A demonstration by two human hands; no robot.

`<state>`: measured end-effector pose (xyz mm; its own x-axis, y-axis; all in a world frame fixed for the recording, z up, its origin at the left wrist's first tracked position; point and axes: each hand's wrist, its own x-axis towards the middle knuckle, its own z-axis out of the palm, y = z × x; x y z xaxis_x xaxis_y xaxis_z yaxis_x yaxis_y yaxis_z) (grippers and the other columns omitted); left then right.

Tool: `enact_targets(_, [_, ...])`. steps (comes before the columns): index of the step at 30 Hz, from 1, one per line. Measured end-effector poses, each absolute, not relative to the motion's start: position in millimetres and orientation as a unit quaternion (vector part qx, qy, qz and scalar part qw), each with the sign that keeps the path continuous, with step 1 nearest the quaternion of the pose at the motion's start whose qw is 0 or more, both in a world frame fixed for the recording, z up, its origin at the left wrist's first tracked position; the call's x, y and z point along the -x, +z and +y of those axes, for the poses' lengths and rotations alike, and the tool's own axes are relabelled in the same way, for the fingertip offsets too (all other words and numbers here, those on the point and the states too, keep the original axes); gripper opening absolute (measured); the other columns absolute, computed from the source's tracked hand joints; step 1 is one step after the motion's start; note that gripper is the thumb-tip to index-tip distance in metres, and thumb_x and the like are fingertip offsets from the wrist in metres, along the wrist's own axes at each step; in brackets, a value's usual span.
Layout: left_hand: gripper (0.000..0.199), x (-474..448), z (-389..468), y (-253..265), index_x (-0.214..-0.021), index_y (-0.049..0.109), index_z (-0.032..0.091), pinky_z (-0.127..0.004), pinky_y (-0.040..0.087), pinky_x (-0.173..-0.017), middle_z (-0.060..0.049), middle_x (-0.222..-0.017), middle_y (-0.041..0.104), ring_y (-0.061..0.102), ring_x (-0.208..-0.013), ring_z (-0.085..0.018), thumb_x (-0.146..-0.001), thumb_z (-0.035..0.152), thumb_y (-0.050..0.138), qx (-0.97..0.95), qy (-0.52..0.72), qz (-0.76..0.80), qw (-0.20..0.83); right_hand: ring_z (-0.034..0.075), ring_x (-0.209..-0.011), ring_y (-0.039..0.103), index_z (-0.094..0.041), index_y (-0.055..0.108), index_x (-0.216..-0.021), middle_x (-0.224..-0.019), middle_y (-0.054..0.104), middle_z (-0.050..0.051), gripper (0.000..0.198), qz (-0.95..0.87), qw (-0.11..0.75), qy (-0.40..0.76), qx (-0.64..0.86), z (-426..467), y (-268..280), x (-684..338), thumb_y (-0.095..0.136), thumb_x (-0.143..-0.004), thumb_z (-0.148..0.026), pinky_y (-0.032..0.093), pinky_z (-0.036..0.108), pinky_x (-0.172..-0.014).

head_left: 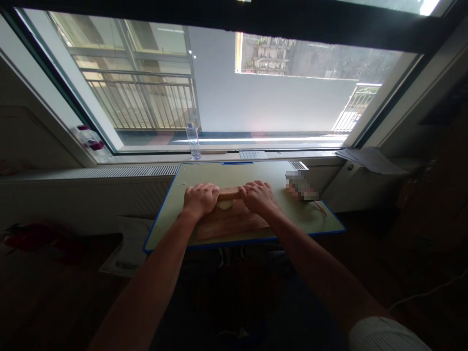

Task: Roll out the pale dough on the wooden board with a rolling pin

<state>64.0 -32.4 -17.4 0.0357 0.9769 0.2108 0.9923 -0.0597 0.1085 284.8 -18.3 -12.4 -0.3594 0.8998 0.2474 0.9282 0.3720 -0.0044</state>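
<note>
A wooden rolling pin [229, 194] lies crosswise between my hands, over a wooden board [230, 222]. My left hand [202, 199] is wrapped round its left end. Round the right end closes my right hand [258, 196]. Under the pin a pale, rounded piece of dough [224, 204] shows at the near side; its far part is hidden by the pin. The board rests on a small pale-green table [204, 173] with a blue edge.
On the table's right side is a blurred-out item [303, 186] with a pinkish cord. A clear bottle [193, 141] stands on the windowsill, with a purple-capped bottle [90, 139] farther left. A radiator [146, 171] runs below the window. Papers [371, 161] lie at the right.
</note>
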Motion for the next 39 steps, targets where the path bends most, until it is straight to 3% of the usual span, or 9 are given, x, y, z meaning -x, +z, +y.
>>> enact_targets(15, [0.053, -68.2, -73.5, -27.1, -0.144, 0.072, 0.028, -0.05, 0.042, -0.117, -0.007, -0.151, 0.072, 0.065, -0.139, -0.03, -0.111, 0.041, 0.033, 0.724, -0.177, -0.665, 0.05, 0.026, -0.141, 0.054, -0.028, 0.076, -0.132, -0.145, 0.074, 0.005, 0.044, -0.81, 0.2, -0.032, 0.551, -47.5, -35.1, -291.5, 0.039, -0.119, -0.047, 0.029, 0.043, -0.121])
enact_targets(21, [0.054, -68.5, -60.9, -16.8, -0.139, 0.074, 0.03, -0.047, 0.045, -0.116, -0.003, -0.152, 0.071, 0.063, -0.142, -0.027, -0.111, 0.041, 0.03, 0.718, -0.14, -0.681, 0.031, 0.026, -0.137, 0.058, -0.029, 0.078, -0.128, -0.14, 0.077, 0.005, 0.048, -0.815, 0.167, -0.02, 0.554, -38.2, -25.2, -291.7, 0.035, -0.119, -0.048, 0.032, 0.045, -0.119])
enact_targets(30, [0.058, -59.3, -10.4, -4.6, -0.138, 0.075, 0.033, -0.053, 0.05, -0.112, -0.006, -0.155, 0.069, 0.064, -0.138, -0.033, -0.109, 0.045, 0.026, 0.733, -0.034, -0.679, -0.005, 0.033, -0.132, 0.06, -0.033, 0.079, -0.12, -0.136, 0.077, 0.007, 0.055, -0.821, 0.088, -0.006, 0.564, 11.4, -21.3, -286.3, 0.025, -0.117, -0.048, 0.042, 0.055, -0.112])
enact_targets(39, [0.058, -55.2, 15.3, 6.3, -0.142, 0.072, 0.037, -0.056, 0.051, -0.111, -0.004, -0.161, 0.064, 0.059, -0.142, -0.036, -0.107, 0.041, 0.026, 0.733, 0.022, -0.677, -0.064, 0.036, -0.128, 0.061, -0.032, 0.078, -0.121, -0.14, 0.075, 0.009, 0.047, -0.827, 0.027, 0.007, 0.561, 35.9, -16.3, -283.8, 0.031, -0.114, -0.039, 0.047, 0.059, -0.106])
